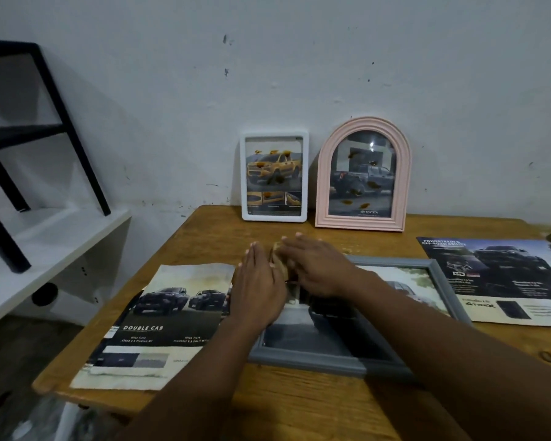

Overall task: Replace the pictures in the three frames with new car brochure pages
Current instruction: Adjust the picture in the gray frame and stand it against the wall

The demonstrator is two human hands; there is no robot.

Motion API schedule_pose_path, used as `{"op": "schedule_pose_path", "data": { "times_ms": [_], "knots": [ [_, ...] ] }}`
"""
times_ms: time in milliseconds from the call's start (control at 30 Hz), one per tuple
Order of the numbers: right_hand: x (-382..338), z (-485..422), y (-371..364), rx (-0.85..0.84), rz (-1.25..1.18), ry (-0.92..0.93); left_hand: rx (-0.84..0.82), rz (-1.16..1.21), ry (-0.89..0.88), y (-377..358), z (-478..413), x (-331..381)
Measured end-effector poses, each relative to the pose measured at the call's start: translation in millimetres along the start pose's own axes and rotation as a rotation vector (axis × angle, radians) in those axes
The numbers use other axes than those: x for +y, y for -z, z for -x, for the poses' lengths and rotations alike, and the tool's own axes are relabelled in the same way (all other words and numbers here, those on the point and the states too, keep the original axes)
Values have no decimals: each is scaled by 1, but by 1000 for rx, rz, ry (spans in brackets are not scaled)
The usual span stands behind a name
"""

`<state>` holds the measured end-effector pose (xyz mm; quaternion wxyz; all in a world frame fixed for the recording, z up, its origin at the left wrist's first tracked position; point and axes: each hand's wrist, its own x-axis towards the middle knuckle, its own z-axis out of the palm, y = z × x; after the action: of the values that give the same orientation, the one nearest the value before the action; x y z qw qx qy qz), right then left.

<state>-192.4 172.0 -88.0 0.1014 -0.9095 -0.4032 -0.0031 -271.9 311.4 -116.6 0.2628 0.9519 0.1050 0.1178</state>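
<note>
Grey frame [309, 361] flat on table [299, 405], left hand [260, 291] and right hand [320, 268] over its far end, fingers straight

Wooden table [299, 405]: brown plank top with visible knots.
White wall [299, 58]: directly behind the table, scuffed and spotted.
White shelf unit [54, 246]: left of the table.
Black metal frame [70, 130]: stands on the shelf unit, left of the table.
Dark floor [19, 361]: below the table's left edge.

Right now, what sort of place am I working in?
Probably a plain room at home: a wooden table against a scuffed white wall, a white shelf unit on the left, a white frame and a pink arched frame leaning on that wall.
</note>
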Motion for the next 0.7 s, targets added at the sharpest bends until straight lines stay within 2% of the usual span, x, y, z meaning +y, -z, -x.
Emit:
{"op": "schedule_pose_path", "data": {
  "times_ms": [67,167,300,533,633,700],
  "knots": [
    [4,-10,-7,-8,36,-8,9,-72,-35,-1,0,3],
    [15,-2,-3,98,98,-36,-40,-243,-143,0,-1,8],
    [50,31,10,83,190,-151,-119,-393,-176,0,0,16],
    [108,106,36,102,329,-359,-165,-397,-104,1,-2,17],
    [121,129,44,116,304,-471,-169,-402,-90,0,-4,16],
    [128,141,49,160,205,-545,-177,-391,-77,0,-5,15]
  ]
}}
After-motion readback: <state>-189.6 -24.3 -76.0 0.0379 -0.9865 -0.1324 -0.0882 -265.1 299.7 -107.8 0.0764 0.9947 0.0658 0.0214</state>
